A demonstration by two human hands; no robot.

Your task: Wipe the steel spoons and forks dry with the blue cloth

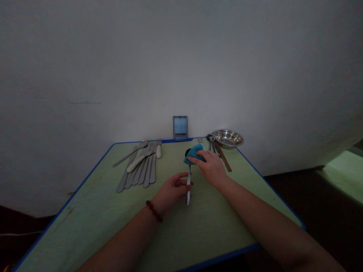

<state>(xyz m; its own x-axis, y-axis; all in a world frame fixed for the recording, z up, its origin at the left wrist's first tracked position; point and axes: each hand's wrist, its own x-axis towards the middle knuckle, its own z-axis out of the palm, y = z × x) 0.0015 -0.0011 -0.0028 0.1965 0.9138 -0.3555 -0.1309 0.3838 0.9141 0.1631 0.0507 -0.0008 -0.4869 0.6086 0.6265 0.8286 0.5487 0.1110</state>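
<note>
My left hand (177,187) is closed around the silver handle of a spoon (188,192), held upright above the table in front of me. Its dark rounded head shows only in part behind a folded blue cloth (195,154). My right hand (211,166) pinches this cloth against the head end, thumb and fingers pressed together. To the left of my hands lies a group of cutlery: several flat metal handles (141,173), a white-handled fork (159,150) and another white-handled piece (138,160) across them. A long-handled spoon (129,154) lies at the group's far left.
A shiny metal bowl (228,139) stands at the table's back right corner. Beside it lie wooden chopsticks (224,156) and several metal utensils (212,140). A blurred-out screen (180,128) leans on the wall behind the blue-edged green table (107,219).
</note>
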